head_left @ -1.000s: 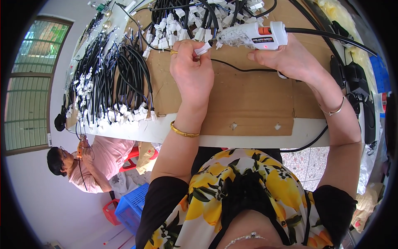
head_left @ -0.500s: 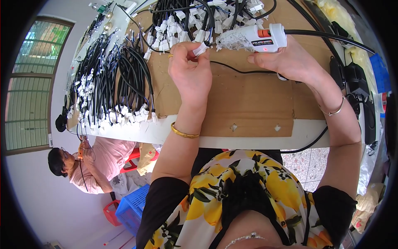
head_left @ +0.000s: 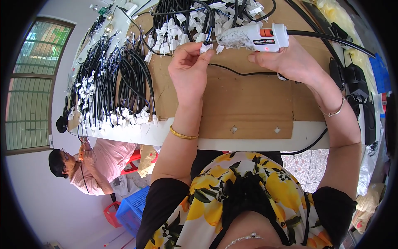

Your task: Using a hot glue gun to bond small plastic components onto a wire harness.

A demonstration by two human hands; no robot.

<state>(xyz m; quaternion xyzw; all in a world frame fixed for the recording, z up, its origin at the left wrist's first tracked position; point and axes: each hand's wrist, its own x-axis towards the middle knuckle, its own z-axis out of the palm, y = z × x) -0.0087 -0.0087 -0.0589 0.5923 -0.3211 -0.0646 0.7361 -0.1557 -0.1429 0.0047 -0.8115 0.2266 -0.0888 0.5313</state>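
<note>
Fingers (head_left: 188, 50) of the left hand (head_left: 187, 74) are pinched together on a small white connector (head_left: 206, 48), which sits just left of the glue gun's tip, over the cardboard. A second ago it slanted toward the gun; now it stands more upright, while the glue gun (head_left: 265, 39) has hardly moved. The right hand (head_left: 290, 62) is wrapped around that gun, white and smooth at the back, its front crusted with stringy, translucent glue. Flat brown cardboard (head_left: 248, 99) lies beneath, creased and torn through in two small spots. Sleek black cables (head_left: 132, 74) lie bunched at the left, with boxy white ends; a second, looser pile (head_left: 182, 29) is cut off by the upper edge. Most right fingers are hidden behind the gun — whether they press a trigger, I cannot tell — and whether tip and connector touch is too small to make out.
</note>
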